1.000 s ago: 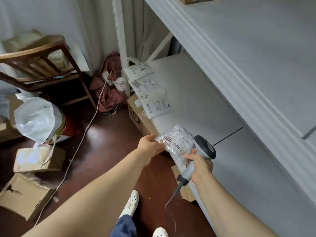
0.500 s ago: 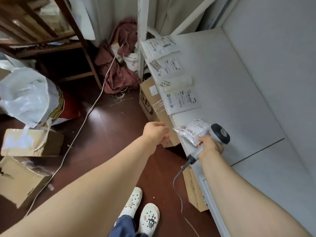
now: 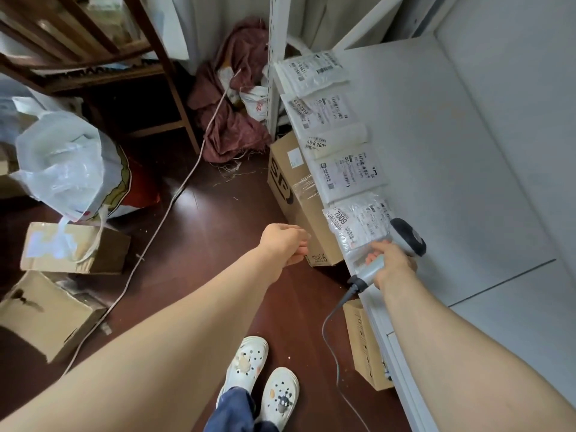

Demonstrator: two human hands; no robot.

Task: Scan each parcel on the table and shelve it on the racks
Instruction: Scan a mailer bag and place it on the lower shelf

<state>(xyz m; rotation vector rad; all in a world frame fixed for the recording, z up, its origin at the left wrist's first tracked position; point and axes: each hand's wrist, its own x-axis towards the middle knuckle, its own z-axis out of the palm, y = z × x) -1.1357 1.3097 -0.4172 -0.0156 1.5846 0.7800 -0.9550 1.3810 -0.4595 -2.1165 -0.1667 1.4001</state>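
The white rack shelf is filling the right half of the view. Its front edge is running from the perforated upright at the far left corner down toward the person. Behind the front edge the shelf surface is lying bare up to the back wall, giving open room across its middle and rear.

The dark wooden floor is lying open between the shelf and a white sack on the left. A cardboard box is standing on the floor against the shelf's front edge. A second box is standing nearer the person, under the same edge.

A row of four labelled parcels is lying flat along the front edge, starting at the far left corner. The fifth parcel, a clear bag marked 7009, is lying flat at the near end of this row, just beside the fourth.

The scanner is hanging over the shelf, its head just right of the fifth parcel. Its cable is dropping toward the floor.

The right hand is gripping the scanner handle, fingers clamped round it and reaching the fifth parcel's near end. The left hand is hovering over the floor, off the front edge and apart from the fifth parcel, fingers curled together and holding nothing.
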